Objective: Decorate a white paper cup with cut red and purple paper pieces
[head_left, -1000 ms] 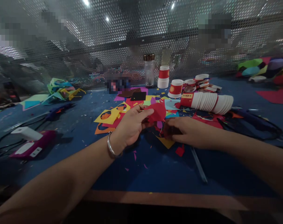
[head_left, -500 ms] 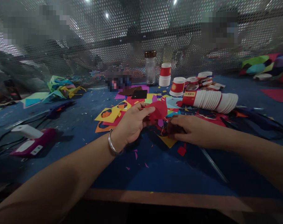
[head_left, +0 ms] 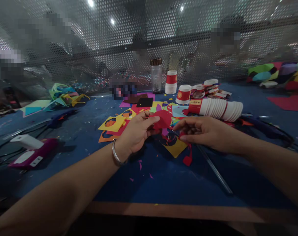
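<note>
My left hand (head_left: 139, 131), with a silver bangle at its wrist, pinches a red round-edged piece of paper (head_left: 163, 118) between thumb and fingers above the scraps. To its right, my right hand (head_left: 198, 131) has its thumb and index finger apart, the other fingers curled. A thin red paper scrap (head_left: 187, 160) trails down from beside the right thumb; whether the thumb touches it I cannot tell. Below the hands lies a yellow-orange paper sheet (head_left: 176, 149) with a curved cutout. Yellow sheets with round holes (head_left: 117, 123) lie left of the red piece.
Stacked paper cups (head_left: 216, 108) lie sideways behind my right hand; upright cups (head_left: 184, 94) and a clear bottle (head_left: 156, 77) stand farther back. Glue guns lie left (head_left: 62, 118) and right (head_left: 264, 126). A clear stick (head_left: 215, 170) and a purple power strip (head_left: 36, 152) rest on the blue table.
My right hand has lifted slightly and its thumb and index finger have spread, showing more of the red scrap and yellow-orange sheet. The left hand keeps the red paper; the view shifted slightly.
</note>
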`<state>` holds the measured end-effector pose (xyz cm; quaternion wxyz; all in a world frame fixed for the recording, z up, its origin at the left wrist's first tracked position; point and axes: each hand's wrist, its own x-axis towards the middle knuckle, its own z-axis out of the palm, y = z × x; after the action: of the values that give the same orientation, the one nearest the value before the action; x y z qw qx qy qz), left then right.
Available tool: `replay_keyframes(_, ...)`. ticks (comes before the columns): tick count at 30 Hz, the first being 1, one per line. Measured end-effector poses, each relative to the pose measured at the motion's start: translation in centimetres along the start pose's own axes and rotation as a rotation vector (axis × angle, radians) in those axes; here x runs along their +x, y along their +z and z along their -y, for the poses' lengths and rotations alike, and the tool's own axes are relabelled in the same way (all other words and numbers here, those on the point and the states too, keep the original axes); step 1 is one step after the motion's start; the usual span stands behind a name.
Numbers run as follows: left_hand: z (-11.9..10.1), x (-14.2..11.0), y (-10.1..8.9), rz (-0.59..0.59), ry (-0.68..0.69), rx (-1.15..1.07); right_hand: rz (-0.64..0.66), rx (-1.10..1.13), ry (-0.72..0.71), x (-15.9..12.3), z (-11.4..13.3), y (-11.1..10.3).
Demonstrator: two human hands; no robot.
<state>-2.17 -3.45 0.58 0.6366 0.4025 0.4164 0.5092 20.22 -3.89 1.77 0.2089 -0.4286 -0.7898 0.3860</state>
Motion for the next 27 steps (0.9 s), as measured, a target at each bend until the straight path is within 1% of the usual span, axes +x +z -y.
replay_keyframes(2,0.0,-0.1,0.0,0.002,0.001,0.009,-0.053,0.053,0.007,-0.2,0.2,-0.3)
replay_keyframes(6,0.3,-0.2,0.0,0.035,0.030,0.072,-0.206,0.145,0.011,-0.4,0.7,-0.8)
replay_keyframes(10,0.6,-0.5,0.2,0.069,0.034,0.159,-0.292,0.242,0.077,-0.5,1.1,-0.9)
replay_keyframes(13,0.7,-0.7,0.4,0.077,0.021,0.171,-0.320,0.324,0.115,-0.6,1.2,-0.7)
replay_keyframes(19,0.6,-0.9,0.3,0.101,-0.016,0.114,-0.358,0.456,0.108,-0.6,0.9,-0.2)
replay_keyframes(23,0.6,-0.9,0.3,0.112,-0.016,0.108,-0.358,0.443,0.110,-0.7,1.0,-0.2)
replay_keyframes(27,0.6,-1.0,0.5,0.096,-0.028,0.118,-0.376,0.417,0.088,-0.7,1.1,-0.2)
